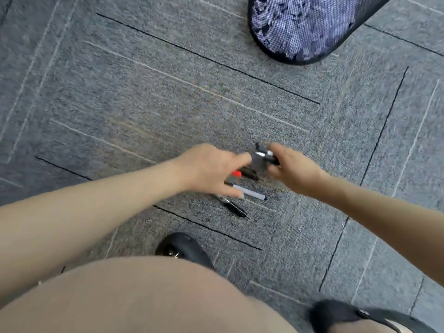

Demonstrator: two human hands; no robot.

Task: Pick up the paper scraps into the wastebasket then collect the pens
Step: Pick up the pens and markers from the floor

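A: The right hand (pixel 292 168) is curled round a small bundle of pens (pixel 264 156), dark barrels poking out above the thumb. The left hand (pixel 211 171) is spread, fingers reaching over the pens on the carpet (pixel 120 104).

B: Which ones are left?

A: A red-capped marker (pixel 245 173) just under the left fingers, a white-barrelled pen (pixel 249 192) beside it, and a black pen (pixel 234 206) nearest the shoe (pixel 185 247). The mesh wastebasket (pixel 300 27) stands well apart, scraps showing through its wall.

B: Then I'd pinch one barrel at a time by the middle and pass it across, keeping the right-hand bundle tight so nothing slips.
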